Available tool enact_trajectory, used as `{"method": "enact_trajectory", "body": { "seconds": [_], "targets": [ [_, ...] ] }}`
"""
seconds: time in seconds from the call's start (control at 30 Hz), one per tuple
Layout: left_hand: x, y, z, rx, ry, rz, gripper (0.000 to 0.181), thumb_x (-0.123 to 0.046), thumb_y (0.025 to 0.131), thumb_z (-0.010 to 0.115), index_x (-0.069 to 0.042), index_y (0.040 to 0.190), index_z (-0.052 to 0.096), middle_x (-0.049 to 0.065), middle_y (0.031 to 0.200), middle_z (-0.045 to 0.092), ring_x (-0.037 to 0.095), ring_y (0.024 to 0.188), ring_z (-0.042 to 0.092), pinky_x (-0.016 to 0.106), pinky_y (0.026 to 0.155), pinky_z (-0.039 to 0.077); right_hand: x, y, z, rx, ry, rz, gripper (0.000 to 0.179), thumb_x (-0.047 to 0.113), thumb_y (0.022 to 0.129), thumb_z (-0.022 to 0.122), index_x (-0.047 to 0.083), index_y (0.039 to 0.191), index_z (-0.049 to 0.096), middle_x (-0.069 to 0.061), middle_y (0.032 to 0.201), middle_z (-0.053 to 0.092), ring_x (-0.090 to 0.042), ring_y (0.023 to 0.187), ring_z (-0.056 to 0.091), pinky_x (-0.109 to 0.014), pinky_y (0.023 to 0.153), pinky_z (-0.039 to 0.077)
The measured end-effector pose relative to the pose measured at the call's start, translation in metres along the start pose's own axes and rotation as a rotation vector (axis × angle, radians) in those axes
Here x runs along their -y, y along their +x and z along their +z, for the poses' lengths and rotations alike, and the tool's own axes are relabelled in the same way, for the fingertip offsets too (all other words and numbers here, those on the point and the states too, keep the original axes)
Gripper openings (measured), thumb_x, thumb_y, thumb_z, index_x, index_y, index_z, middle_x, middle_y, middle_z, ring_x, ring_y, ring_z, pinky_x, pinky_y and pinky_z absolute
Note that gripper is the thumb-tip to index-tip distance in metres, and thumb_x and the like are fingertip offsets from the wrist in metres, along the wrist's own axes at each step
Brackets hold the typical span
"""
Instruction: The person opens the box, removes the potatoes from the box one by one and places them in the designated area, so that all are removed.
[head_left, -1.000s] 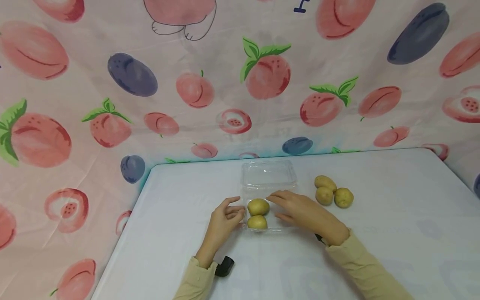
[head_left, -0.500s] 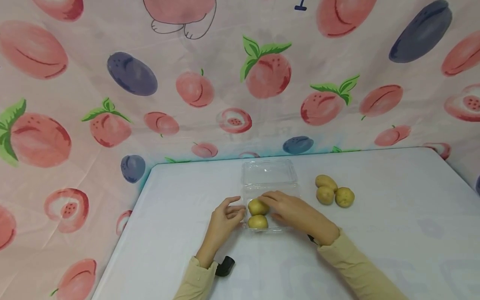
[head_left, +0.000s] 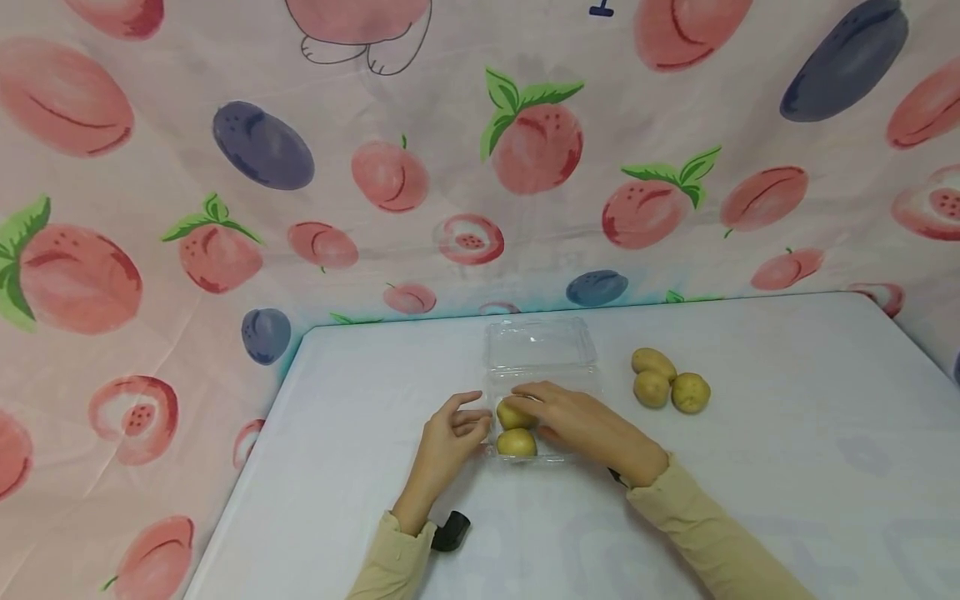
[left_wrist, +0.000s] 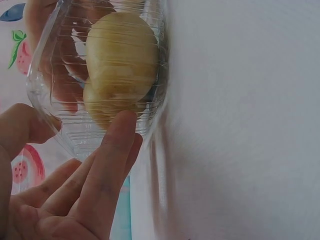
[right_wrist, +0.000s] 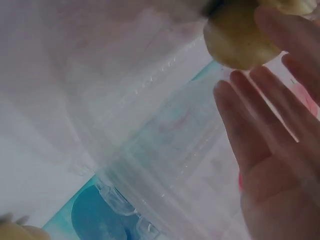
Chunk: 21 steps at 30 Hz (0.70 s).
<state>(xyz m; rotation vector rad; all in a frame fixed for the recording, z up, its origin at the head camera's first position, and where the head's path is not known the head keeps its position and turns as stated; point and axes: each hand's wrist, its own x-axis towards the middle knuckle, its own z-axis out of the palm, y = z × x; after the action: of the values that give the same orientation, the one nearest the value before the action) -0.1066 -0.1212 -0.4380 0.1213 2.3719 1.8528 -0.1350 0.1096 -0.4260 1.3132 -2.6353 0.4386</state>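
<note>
Two potatoes lie in the near half of a hinged clear plastic clamshell box (head_left: pixel 551 458), the far potato (head_left: pixel 506 415) behind the near potato (head_left: pixel 517 442). My right hand (head_left: pixel 581 421) reaches over the far potato from the right and hides part of it. In the right wrist view, fairly straight fingers (right_wrist: pixel 257 107) end right at a potato (right_wrist: pixel 237 42). My left hand (head_left: pixel 446 446) is at the box's left side. In the left wrist view, an extended finger (left_wrist: pixel 112 155) touches the ribbed plastic wall, with the thumb (left_wrist: pixel 27 122) near the rim.
Three more potatoes (head_left: pixel 652 388) sit together on the white tabletop (head_left: pixel 787 450), right of the box. The box's transparent lid (head_left: pixel 540 343) lies folded back towards the peach-patterned cloth (head_left: pixel 465 150) behind the table. A black wrist device (head_left: pixel 451 532) is on the left wrist.
My right hand has moved left, from beside the far potato to over it. The left hand has stayed by the box, and the potatoes keep their places.
</note>
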Motion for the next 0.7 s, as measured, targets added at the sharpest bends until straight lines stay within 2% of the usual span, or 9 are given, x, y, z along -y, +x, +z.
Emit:
{"method": "enact_trajectory", "body": {
  "seconds": [0.07,0.13,0.37,0.5,0.7],
  "targets": [
    [0.000,0.000,0.000,-0.001,0.007,0.002,0.045,-0.005,0.094,0.064,0.002,0.137,0.052,0.026,0.116,0.069,0.037,0.105,0.069,0.026,0.072,0.062,0.000,0.001,0.001,0.005,0.008,0.002,0.058,0.001,0.082,0.079,0.013,0.135,0.059,-0.006,0.135,0.059,-0.021,0.123,0.058,-0.034,0.089,0.059],
    [0.009,0.003,0.000,-0.006,0.002,0.009,0.046,-0.008,0.094,0.066,-0.001,0.137,0.053,0.023,0.116,0.070,0.034,0.104,0.070,0.026,0.072,0.062,-0.001,0.001,0.002,0.009,0.023,0.003,0.057,0.002,0.083,0.078,0.015,0.135,0.060,-0.005,0.134,0.060,-0.021,0.122,0.058,-0.034,0.089,0.059],
    [0.010,0.004,0.000,-0.009,0.001,0.014,0.046,-0.009,0.094,0.066,-0.003,0.138,0.052,0.022,0.115,0.070,0.032,0.102,0.071,0.026,0.071,0.062,-0.002,0.004,0.007,-0.011,0.028,-0.009,0.049,0.005,0.085,0.077,0.020,0.129,0.062,-0.004,0.125,0.063,-0.020,0.116,0.060,-0.035,0.086,0.060],
    [0.009,0.003,0.000,-0.007,0.000,0.017,0.046,-0.009,0.094,0.066,-0.004,0.138,0.052,0.022,0.115,0.070,0.033,0.103,0.071,0.025,0.071,0.062,-0.002,0.005,0.007,-0.007,0.042,0.000,0.047,0.007,0.085,0.078,0.018,0.128,0.062,-0.004,0.123,0.062,-0.020,0.113,0.061,-0.034,0.087,0.059],
    [0.009,0.003,0.000,-0.001,-0.011,0.011,0.046,-0.009,0.094,0.065,-0.004,0.138,0.052,0.023,0.116,0.069,0.034,0.104,0.070,0.027,0.071,0.062,-0.002,0.006,0.007,0.013,0.097,0.046,0.042,0.008,0.087,0.076,0.013,0.126,0.060,-0.005,0.125,0.062,-0.021,0.117,0.060,-0.035,0.096,0.056]
  ]
}}
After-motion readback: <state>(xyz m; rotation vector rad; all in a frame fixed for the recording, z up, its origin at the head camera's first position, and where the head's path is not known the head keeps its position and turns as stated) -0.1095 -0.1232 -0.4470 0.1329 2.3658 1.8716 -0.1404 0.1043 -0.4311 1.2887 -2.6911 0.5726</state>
